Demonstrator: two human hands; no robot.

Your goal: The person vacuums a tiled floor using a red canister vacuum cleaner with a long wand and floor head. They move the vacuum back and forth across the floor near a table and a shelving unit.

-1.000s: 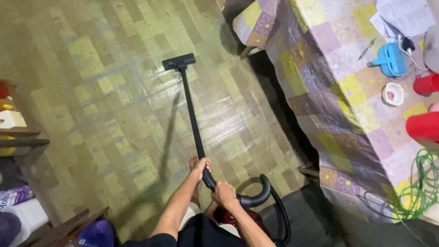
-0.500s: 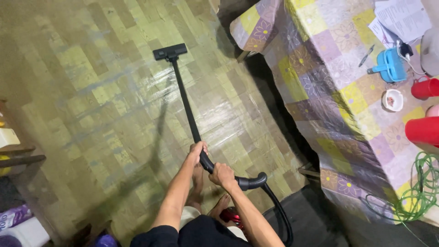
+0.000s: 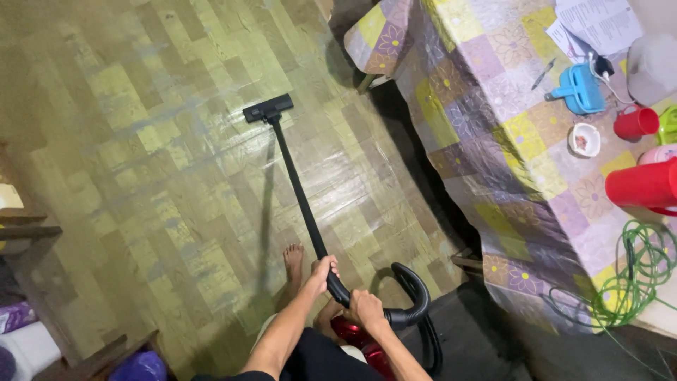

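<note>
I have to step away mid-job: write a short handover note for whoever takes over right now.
Left hand: closed around the black vacuum wand, upper grip.
Right hand: closed on the curved handle where the hose joins.
Floor head flat on the yellow-green tiled floor, out ahead, left of the cloth-covered table.
Red canister by the bare feet.
Done and left: no visible difference in the floor; cannot tell.

Glossy yellow-green patterned floor (image 3: pixel 155 141) beside a table under a floral patchwork cloth (image 3: pixel 493 141).

Open floor (image 3: pixel 162 162) spreads from nine to twelve o'clock around the vacuum wand (image 3: pixel 300 197), while the cloth-covered table (image 3: pixel 493 162) blocks one to four o'clock.
</note>
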